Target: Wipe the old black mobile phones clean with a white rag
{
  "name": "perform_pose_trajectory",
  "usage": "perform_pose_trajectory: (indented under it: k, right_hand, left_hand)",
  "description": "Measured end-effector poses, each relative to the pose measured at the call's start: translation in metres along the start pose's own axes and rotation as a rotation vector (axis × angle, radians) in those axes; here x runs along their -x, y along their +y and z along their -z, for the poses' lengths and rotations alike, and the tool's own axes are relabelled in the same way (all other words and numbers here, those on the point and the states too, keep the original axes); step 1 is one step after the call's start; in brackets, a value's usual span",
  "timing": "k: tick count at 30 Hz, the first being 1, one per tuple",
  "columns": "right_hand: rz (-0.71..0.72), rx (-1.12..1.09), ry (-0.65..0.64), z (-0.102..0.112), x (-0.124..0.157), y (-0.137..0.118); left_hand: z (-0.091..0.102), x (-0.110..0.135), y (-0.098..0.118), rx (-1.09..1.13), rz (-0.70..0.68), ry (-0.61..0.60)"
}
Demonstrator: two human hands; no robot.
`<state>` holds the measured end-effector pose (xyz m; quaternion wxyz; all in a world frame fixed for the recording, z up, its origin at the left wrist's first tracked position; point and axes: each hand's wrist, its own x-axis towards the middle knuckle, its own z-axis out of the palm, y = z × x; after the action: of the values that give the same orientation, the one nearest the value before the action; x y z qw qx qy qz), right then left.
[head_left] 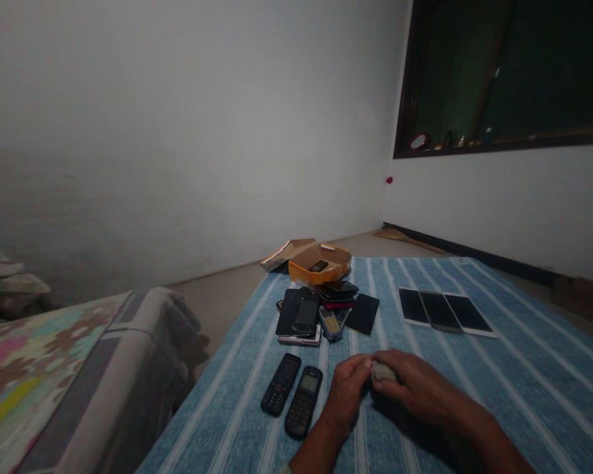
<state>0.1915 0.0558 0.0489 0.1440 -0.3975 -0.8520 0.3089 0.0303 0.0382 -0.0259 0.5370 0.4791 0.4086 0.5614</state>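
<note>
- Pinching together, left hand (pixel 348 390) and right hand (pixel 418 388) are both clamping fingertips on a small pale grey object (pixel 383 373), holding it low over the blue striped cloth (pixel 524 368) near its front edge, probably for steadiness.
- Two black keypad phones (pixel 302 401) are lying just left of them; room for moving is lying toward the right edge.

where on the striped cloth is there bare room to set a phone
Widest patch: the striped cloth right of the right hand, nearer than the three flat phones. A narrower gap lies between those phones and the phone pile. Crowded: the pile, the two keypad phones beside the left hand, and both hands on a small grey thing.
</note>
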Motion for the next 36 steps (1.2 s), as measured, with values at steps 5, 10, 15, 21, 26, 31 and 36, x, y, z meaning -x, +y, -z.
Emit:
perform_pose_trajectory:
  k: [5, 10, 15, 21, 26, 31, 36]
  right_hand:
    - [0.052, -0.065, -0.015, 0.004, 0.004, 0.000]
    - [0.050, -0.024, 0.025, -0.008, -0.002, 0.006]
    - [0.055, 0.020, 0.072, -0.019, -0.009, 0.011]
    - [0.073, 0.043, 0.072, -0.023, -0.011, 0.008]
    - [0.037, 0.064, 0.053, -0.020, -0.011, 0.005]
    - [0.001, 0.126, 0.042, -0.022, -0.012, 0.007]
    - [-0.012, 0.189, 0.027, -0.021, -0.012, 0.008]
  left_hand:
    - [-0.002, 0.001, 0.004, -0.028, -0.024, 0.013]
    - [0.000, -0.001, -0.002, -0.024, -0.022, 0.019]
    - [0.000, -0.001, -0.003, -0.040, -0.044, 0.013]
    - [0.000, 0.000, 0.000, -0.050, -0.056, 0.008]
    - [0.001, 0.001, -0.002, -0.055, -0.034, 0.023]
    - [0.001, 0.001, -0.002, -0.013, -0.006, 0.022]
    - [0.000, 0.000, -0.005, 0.014, -0.011, 0.001]
